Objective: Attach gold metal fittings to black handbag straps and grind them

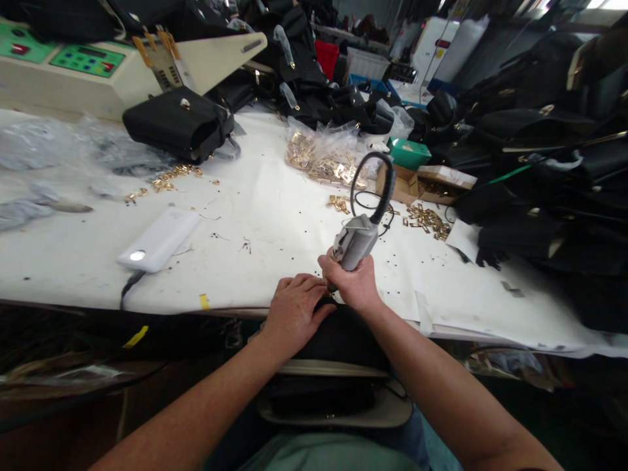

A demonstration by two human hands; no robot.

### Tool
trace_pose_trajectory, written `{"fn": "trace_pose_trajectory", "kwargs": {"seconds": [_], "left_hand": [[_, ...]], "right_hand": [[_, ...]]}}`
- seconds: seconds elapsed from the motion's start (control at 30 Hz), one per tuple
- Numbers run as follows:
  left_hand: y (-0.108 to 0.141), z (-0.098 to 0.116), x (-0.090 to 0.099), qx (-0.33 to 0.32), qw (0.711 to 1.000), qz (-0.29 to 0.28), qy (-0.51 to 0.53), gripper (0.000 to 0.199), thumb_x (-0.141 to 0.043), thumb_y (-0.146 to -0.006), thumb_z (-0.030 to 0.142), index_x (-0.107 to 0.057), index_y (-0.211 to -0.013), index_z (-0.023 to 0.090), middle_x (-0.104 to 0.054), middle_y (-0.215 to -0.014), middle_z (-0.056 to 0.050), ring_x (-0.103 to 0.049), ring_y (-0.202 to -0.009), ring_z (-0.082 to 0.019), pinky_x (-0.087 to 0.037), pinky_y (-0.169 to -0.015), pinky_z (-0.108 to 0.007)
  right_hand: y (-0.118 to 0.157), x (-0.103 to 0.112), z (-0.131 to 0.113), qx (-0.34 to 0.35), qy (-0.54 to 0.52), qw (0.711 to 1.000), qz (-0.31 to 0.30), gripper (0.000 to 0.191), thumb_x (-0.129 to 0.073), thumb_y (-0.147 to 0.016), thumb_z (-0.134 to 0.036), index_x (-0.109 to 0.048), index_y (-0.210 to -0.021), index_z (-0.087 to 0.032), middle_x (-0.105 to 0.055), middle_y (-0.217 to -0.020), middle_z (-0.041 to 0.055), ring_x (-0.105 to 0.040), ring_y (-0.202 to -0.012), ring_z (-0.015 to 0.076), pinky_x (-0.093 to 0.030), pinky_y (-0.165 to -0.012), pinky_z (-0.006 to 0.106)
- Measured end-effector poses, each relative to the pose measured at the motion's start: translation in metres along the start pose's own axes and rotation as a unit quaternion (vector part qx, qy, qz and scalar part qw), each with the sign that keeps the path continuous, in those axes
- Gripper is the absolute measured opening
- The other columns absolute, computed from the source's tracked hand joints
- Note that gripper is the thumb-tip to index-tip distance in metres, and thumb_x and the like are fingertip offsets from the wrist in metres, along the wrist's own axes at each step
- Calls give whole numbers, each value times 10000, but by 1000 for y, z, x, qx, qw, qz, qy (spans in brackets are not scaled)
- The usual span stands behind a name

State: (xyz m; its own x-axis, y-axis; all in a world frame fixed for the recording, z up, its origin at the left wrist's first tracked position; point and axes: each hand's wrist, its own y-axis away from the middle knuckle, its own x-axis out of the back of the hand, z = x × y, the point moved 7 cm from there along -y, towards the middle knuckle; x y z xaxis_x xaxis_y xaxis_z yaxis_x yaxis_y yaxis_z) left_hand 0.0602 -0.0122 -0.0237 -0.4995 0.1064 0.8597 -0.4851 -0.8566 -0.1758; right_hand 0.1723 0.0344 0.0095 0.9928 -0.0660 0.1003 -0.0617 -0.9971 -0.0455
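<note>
My right hand (357, 282) is wrapped round a grey electric screwdriver (357, 241) with a thick black cable looping from its top. The tool's tip points down at the edge of a black handbag (350, 337) on my lap. Against that edge, beside the tip, my left hand (297, 307) grips the bag between thumb and fingers. A small gold-coloured piece seems to sit under the tip, mostly hidden by my fingers. The bag's pale-lined opening (338, 369) faces me.
On the white table (255, 222) lie a white power bank (159, 241), loose gold fittings (426, 221), bagged fittings (328, 157) and small cardboard boxes (400, 183). A black bag (179, 121) rests near a control-panel machine (98, 78). Black bags (540, 131) pile up at right.
</note>
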Motion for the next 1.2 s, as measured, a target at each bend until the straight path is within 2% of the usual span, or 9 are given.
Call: {"fn": "trace_pose_trajectory", "kwargs": {"seconds": [0.13,0.4,0.63,0.8,0.9,0.97,1.03,1.13,1.2], "left_hand": [[0,-2,0,11,1000,6,-4,331,-714,-888,429,-657,-1126,207,-711,-1151,-59,-581,-1117,-279,-430,-897,-461],[0,-8,-3,14,1000,19,-17,366,-708,-878,454,-683,-1156,217,-665,-1220,-98,-546,-1125,-312,-462,-889,-471],[1,-3,1,2,1000,3,-14,224,-713,-888,410,-738,-1058,267,-684,-1142,-50,-548,-1110,-278,-445,-908,-448],[2,0,4,-8,1000,13,-17,185,-698,-903,397,-754,-1023,268,-684,-1149,-48,-559,-1103,-256,-445,-902,-429],[1,3,7,-5,1000,11,-29,184,-688,-909,401,-755,-980,244,-692,-1116,-55,-569,-1089,-253,-448,-905,-420],[1,8,11,-7,999,6,-51,202,-663,-924,407,-752,-953,229,-697,-1072,-63,-583,-1057,-252,-449,-891,-417],[1,13,15,-13,997,-1,-77,230,-620,-946,414,-745,-953,222,-701,-1026,-69,-602,-1018,-257,-452,-867,-420],[3,14,14,-13,995,-13,-101,257,-591,-949,423,-738,-995,217,-718,-988,-76,-636,-983,-279,-468,-857,-440],[4,9,11,-6,996,-17,-87,283,-583,-943,419,-729,-1063,208,-736,-1014,-86,-661,-977,-278,-491,-868,-434]], "right_hand": [[-5,-9,-7,33,59,997,-34,225,-681,-724,-280,-526,-589,-188,-504,-552,-39,-437,-500,93,-379,-470,217],[-1,-17,-8,39,57,994,-90,229,-686,-701,-290,-510,-596,-188,-474,-558,-44,-413,-522,91,-381,-484,218],[-3,-10,3,-17,-37,997,-59,340,-783,-723,-444,-575,-674,-180,-536,-558,-34,-469,-505,106,-405,-479,231],[-3,-3,-18,-10,-98,992,-83,452,-799,-700,-579,-604,-706,-172,-565,-527,-16,-501,-470,119,-409,-447,233],[-11,22,-36,19,-96,995,-7,499,-729,-759,-645,-633,-762,-156,-576,-548,1,-496,-464,123,-396,-437,238],[-19,41,-42,30,-30,998,51,526,-705,-772,-668,-660,-845,-149,-594,-593,5,-508,-497,134,-407,-468,248],[-25,51,-42,31,109,992,51,538,-697,-781,-663,-676,-964,-159,-646,-699,23,-569,-605,170,-448,-559,270],[-28,47,-22,26,371,927,-55,447,-613,-878,-537,-644,-1169,-199,-709,-969,75,-645,-851,241,-487,-740,332],[-25,42,-3,27,460,880,-111,385,-592,-876,-378,-635,-1226,-224,-698,-1106,98,-657,-961,265,-488,-814,362]]}}
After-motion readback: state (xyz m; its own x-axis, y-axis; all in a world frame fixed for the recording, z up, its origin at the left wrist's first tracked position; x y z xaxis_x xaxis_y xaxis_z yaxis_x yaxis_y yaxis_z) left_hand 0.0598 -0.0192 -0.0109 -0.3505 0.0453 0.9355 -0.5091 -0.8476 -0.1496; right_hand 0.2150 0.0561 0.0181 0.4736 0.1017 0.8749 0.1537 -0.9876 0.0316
